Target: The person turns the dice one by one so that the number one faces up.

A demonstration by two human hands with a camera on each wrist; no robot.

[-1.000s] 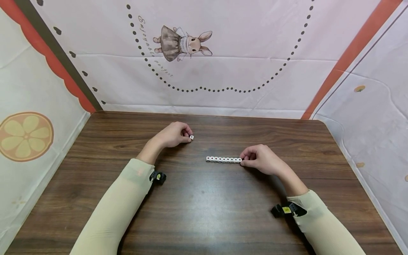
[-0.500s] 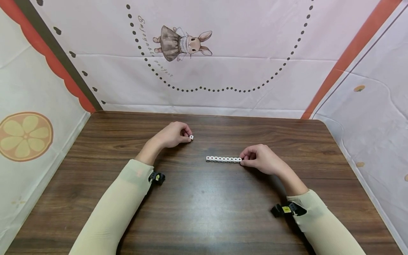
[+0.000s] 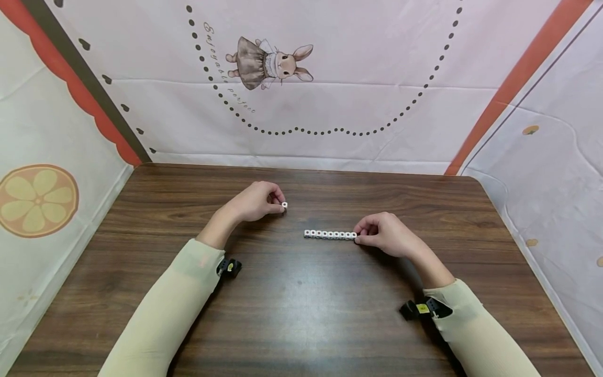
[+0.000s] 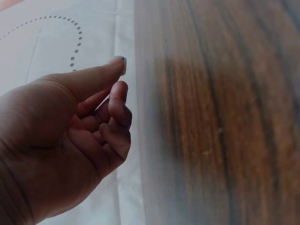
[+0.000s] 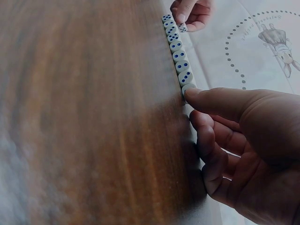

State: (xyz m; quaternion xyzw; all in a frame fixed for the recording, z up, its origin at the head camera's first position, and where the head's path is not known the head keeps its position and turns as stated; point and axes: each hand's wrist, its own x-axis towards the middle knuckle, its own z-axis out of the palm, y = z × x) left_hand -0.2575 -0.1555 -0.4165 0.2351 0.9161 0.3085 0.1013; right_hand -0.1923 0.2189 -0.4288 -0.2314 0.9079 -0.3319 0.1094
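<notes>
My left hand (image 3: 254, 201) pinches a single white die (image 3: 285, 205) between thumb and fingers, behind and left of a straight row of dice. In the left wrist view only an edge of that die (image 4: 123, 66) shows past the thumb. The row of several white dice (image 3: 330, 234) lies on the table, each touching its neighbour. At its right end my right hand (image 3: 386, 234) pinches the last die (image 5: 188, 88), which the thumb partly covers in the right wrist view. Blue pips show on the sides of the row (image 5: 179, 56).
The brown wood-grain table (image 3: 301, 314) reaches back to a pale printed cloth wall (image 3: 358, 110) with a rabbit picture (image 3: 268, 63). Similar cloth walls stand on the left and right. Black wrist cameras sit at the left cuff (image 3: 230, 267) and right cuff (image 3: 424, 309).
My left hand, still pinching the single die, has shifted very slightly right and toward the front. The right hand and the row of dice stay in place.
</notes>
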